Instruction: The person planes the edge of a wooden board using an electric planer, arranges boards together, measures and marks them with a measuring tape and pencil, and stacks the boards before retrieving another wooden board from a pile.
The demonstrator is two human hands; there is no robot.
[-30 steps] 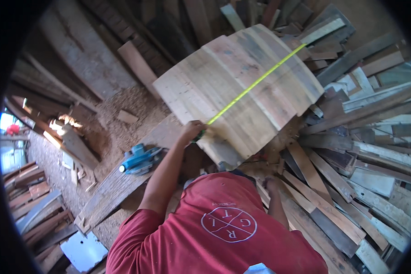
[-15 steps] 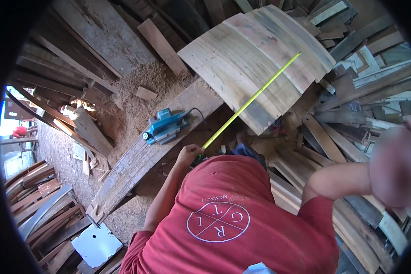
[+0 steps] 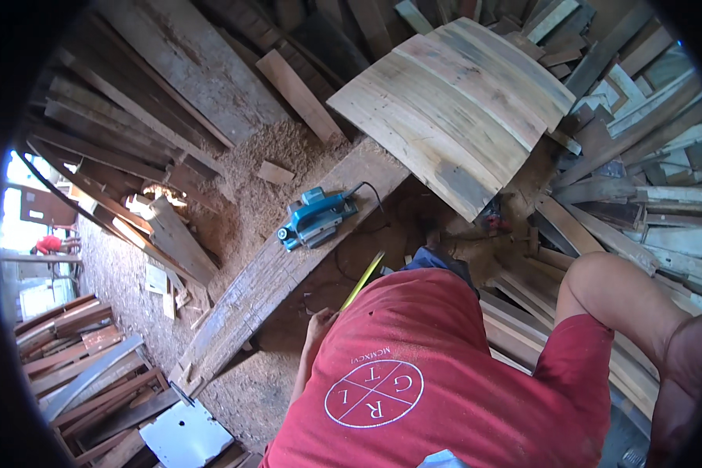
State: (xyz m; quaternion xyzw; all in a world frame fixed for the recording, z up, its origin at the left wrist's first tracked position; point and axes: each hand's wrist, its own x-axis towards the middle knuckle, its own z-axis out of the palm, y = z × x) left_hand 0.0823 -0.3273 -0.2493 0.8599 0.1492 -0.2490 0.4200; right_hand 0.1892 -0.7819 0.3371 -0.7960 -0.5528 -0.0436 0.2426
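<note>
My left hand is closed at the left side of my red shirt, holding a tape measure whose case is mostly hidden. A short length of its yellow blade sticks out beyond my shirt, apart from the boards. My right hand is raised close at the far right, in shadow, and its fingers cannot be made out. Ahead lies a panel of several pale planks laid side by side. Left of it, a blue electric planer rests on a long timber beam, its dark cord curling from one end.
Wood shavings heap beyond the beam, with a small offcut on top. Stacked boards stand at left, near a white sheet. Scrap lumber piles up on the right. Another person in red is far left.
The yellow blade, which reached across the plank panel, has drawn back to a short length near my left hand. That hand has come closer to my body. My right hand has moved lower.
</note>
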